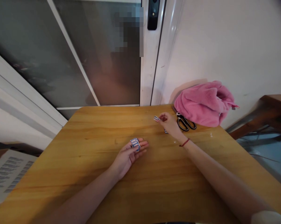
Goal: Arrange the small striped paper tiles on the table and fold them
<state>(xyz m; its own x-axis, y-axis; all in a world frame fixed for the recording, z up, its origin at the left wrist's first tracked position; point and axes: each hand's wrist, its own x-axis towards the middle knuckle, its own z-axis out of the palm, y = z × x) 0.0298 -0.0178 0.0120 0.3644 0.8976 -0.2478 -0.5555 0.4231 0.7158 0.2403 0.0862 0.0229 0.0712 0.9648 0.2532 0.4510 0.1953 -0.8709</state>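
My left hand is turned palm up over the wooden table. Its thumb presses small white paper pieces with blue markings against the fingers. Farther right, my right hand pinches another small white and blue paper piece between thumb and fingertips. Partly covered by that hand, one more blue and white piece lies on the tabletop. What is printed on the pieces is too small to read.
Black-handled scissors lie just right of my right hand, beside a pink plush cloth against the wall. A framed glass door stands behind the table. A printed carton is at the lower left, and a brown wooden piece of furniture at the right.
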